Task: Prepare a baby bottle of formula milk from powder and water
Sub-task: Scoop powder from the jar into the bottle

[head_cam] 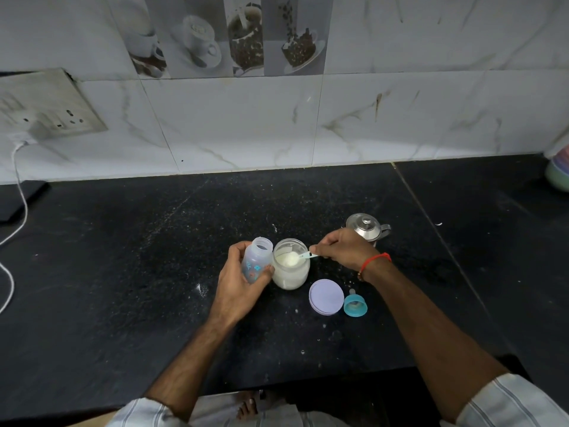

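My left hand [238, 282] grips an open, translucent baby bottle [257, 257] with blue prints, tilted a little and touching the left side of a glass jar [291, 272] of white formula powder. My right hand [345, 249] holds a small scoop [300, 257] heaped with powder over the jar's mouth. On the black counter to the right of the jar lie the lilac jar lid [326, 296] and the bottle's teal ring with its teat [355, 305].
A small steel lidded pot [368, 226] stands just behind my right hand. A wall socket [46, 106] with a white cable [18, 186] is at the left. A pastel container [558, 171] sits at the far right edge. The counter's front edge [308, 380] runs below.
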`<action>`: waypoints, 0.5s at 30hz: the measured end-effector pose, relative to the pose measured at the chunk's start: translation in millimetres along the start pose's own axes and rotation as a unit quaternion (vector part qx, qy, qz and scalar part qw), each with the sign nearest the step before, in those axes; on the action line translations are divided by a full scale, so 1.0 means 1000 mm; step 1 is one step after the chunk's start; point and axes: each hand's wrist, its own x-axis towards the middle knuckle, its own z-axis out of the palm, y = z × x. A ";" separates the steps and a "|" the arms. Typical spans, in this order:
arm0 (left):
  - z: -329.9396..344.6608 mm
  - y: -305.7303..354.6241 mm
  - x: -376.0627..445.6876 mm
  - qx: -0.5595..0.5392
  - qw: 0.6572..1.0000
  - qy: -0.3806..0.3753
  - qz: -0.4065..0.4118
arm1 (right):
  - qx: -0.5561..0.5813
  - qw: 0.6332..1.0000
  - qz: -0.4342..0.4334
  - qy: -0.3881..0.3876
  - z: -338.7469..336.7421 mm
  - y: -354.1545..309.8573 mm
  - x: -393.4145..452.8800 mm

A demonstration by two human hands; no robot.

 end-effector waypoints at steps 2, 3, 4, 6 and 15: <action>0.000 -0.001 0.001 0.000 1.000 -0.001 0.001 | 0.016 1.000 -0.005 0.003 -0.003 -0.002 -0.001; -0.001 -0.001 0.001 0.000 1.000 -0.002 0.002 | 0.018 1.000 -0.005 0.002 -0.004 -0.002 -0.001; -0.001 -0.001 0.001 0.000 1.000 -0.002 0.002 | 0.010 1.000 -0.004 0.002 -0.004 -0.002 -0.001; -0.001 -0.001 0.001 -0.004 1.000 -0.002 0.001 | -0.015 1.000 0.001 0.003 -0.003 -0.001 -0.001; -0.003 0.000 0.001 -0.005 1.000 0.001 0.004 | 0.045 0.999 -0.016 0.024 -0.001 -0.002 -0.001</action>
